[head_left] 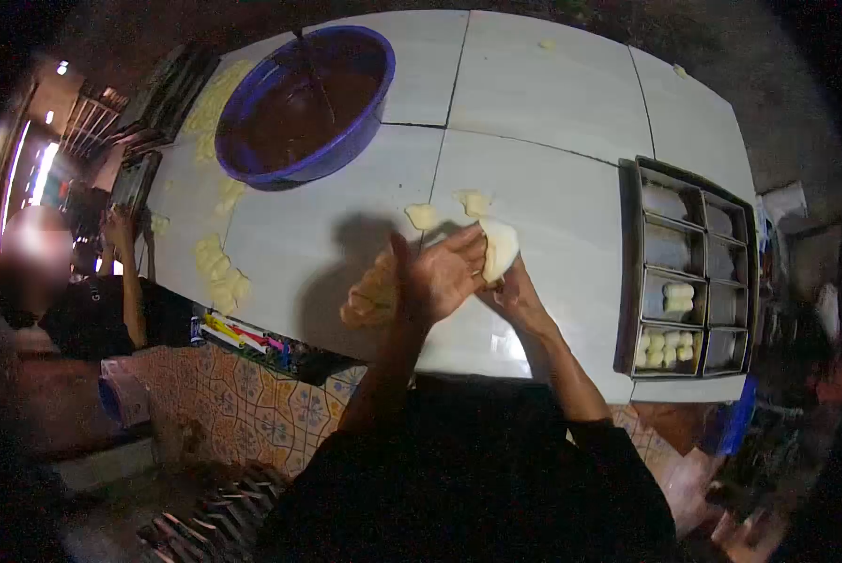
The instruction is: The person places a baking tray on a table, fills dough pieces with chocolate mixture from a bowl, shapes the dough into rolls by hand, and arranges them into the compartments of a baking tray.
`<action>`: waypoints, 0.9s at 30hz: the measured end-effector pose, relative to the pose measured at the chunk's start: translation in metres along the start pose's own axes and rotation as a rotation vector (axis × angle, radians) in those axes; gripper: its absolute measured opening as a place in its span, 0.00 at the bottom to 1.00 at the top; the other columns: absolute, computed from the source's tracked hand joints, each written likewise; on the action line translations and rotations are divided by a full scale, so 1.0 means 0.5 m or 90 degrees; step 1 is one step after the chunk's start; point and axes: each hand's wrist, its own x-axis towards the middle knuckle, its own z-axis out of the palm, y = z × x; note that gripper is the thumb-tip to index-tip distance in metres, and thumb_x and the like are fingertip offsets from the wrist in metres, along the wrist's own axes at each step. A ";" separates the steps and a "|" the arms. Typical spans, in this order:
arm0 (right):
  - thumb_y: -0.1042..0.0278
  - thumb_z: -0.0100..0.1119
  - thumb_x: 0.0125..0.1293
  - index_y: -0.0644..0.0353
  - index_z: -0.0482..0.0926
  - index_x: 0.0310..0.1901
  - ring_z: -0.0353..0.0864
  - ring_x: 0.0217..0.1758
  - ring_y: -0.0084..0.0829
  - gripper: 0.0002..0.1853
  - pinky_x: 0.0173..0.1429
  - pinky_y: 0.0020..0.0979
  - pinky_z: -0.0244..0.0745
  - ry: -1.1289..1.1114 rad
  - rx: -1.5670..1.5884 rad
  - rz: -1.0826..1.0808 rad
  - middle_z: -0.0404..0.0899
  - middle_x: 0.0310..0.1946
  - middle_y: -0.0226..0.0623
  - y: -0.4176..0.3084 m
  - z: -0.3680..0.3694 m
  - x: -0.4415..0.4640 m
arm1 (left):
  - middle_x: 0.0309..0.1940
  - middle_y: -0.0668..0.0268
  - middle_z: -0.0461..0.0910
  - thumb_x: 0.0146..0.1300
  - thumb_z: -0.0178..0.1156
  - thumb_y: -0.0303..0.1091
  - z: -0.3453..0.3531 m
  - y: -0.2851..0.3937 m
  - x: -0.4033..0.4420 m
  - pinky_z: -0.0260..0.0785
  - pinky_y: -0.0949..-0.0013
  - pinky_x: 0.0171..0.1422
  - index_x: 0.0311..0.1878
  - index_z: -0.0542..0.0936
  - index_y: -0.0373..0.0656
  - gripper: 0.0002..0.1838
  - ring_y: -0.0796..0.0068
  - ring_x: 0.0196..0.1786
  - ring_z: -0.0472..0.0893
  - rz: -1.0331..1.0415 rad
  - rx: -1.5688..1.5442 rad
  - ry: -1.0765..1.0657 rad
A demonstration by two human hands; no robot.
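Observation:
My right hand [517, 298] holds a flattened piece of pale dough [502, 248] above the white tabletop. My left hand [447, 278] is beside it, palm showing and fingers stretched out, with the fingertips at the dough's edge. Just beyond my hands lie two small flat dough pieces, one to the left [421, 217] and the other to the right [474, 201]. A heap of dough pieces [370, 293] sits left of my left wrist, partly hidden by it.
A purple basin [383, 111] of brown filling with a stick in it stands at the far left. More dough [216, 272] lines the left side. At right, a divided metal baking tray [639, 281] holds dough rolls [665, 348]. Another person [92, 310] stands at the left.

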 end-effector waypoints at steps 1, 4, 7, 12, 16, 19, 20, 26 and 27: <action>0.29 0.67 0.44 0.52 0.38 0.74 0.64 0.66 0.42 0.64 0.66 0.47 0.66 0.020 0.005 -0.011 0.52 0.69 0.46 -0.002 -0.001 0.004 | 0.60 0.43 0.68 0.56 0.40 0.78 0.016 0.053 0.033 0.61 0.51 0.67 0.61 0.66 0.26 0.55 0.51 0.64 0.67 0.013 0.018 0.009; 0.38 0.66 0.53 0.46 0.44 0.73 0.68 0.62 0.40 0.54 0.63 0.48 0.70 0.069 0.007 -0.066 0.56 0.67 0.47 -0.040 0.014 0.021 | 0.52 0.47 0.76 0.64 0.34 0.72 0.012 0.264 0.156 0.68 0.56 0.58 0.59 0.67 0.25 0.50 0.55 0.53 0.77 0.159 0.472 0.177; 0.44 0.62 0.60 0.47 0.47 0.72 0.69 0.61 0.39 0.45 0.65 0.49 0.68 0.101 -0.022 -0.116 0.57 0.66 0.48 -0.044 0.008 0.017 | 0.45 0.53 0.80 0.65 0.35 0.71 0.007 0.469 0.247 0.72 0.60 0.46 0.58 0.71 0.27 0.47 0.61 0.43 0.80 0.301 0.961 0.345; 0.42 0.48 0.69 0.58 0.50 0.71 0.72 0.54 0.30 0.39 0.47 0.28 0.75 0.204 -0.058 -0.040 0.62 0.65 0.43 -0.003 -0.016 0.005 | 0.30 0.59 0.81 0.64 0.33 0.72 -0.110 0.608 0.336 0.71 0.65 0.38 0.48 0.78 0.36 0.44 0.66 0.31 0.78 0.011 1.223 0.558; 0.44 0.49 0.69 0.58 0.51 0.71 0.74 0.47 0.28 0.38 0.43 0.25 0.74 0.203 -0.044 -0.020 0.65 0.64 0.40 0.024 -0.032 0.004 | 0.30 0.59 0.80 0.64 0.32 0.73 -0.165 0.598 0.330 0.70 0.67 0.40 0.46 0.79 0.39 0.44 0.67 0.32 0.77 -0.144 1.105 0.571; 0.48 0.51 0.69 0.58 0.50 0.71 0.74 0.45 0.27 0.37 0.42 0.25 0.74 0.197 -0.051 0.020 0.65 0.63 0.40 -0.011 -0.012 0.005 | 0.31 0.58 0.81 0.62 0.28 0.76 -0.116 0.564 0.318 0.70 0.71 0.39 0.42 0.82 0.39 0.48 0.71 0.31 0.78 -0.036 1.150 0.502; 0.49 0.52 0.69 0.58 0.50 0.72 0.74 0.45 0.27 0.37 0.42 0.25 0.74 0.194 -0.062 0.032 0.65 0.63 0.39 -0.025 -0.004 0.010 | 0.33 0.56 0.81 0.62 0.25 0.76 -0.093 0.537 0.311 0.70 0.70 0.36 0.37 0.84 0.37 0.50 0.73 0.32 0.77 0.096 1.208 0.557; 0.59 0.48 0.72 0.69 0.58 0.66 0.76 0.45 0.26 0.28 0.46 0.26 0.74 0.243 0.166 0.050 0.73 0.51 0.41 -0.056 0.029 0.064 | 0.44 0.54 0.79 0.61 0.31 0.76 0.004 0.220 0.166 0.71 0.67 0.55 0.61 0.67 0.25 0.54 0.65 0.45 0.80 -0.110 0.334 0.070; 0.62 0.47 0.73 0.69 0.63 0.64 0.77 0.41 0.24 0.24 0.41 0.24 0.75 0.248 0.271 0.086 0.75 0.48 0.38 -0.061 0.034 0.068 | 0.49 0.54 0.77 0.60 0.32 0.77 -0.045 0.169 0.149 0.71 0.66 0.56 0.64 0.62 0.24 0.55 0.64 0.46 0.80 -0.264 0.089 -0.091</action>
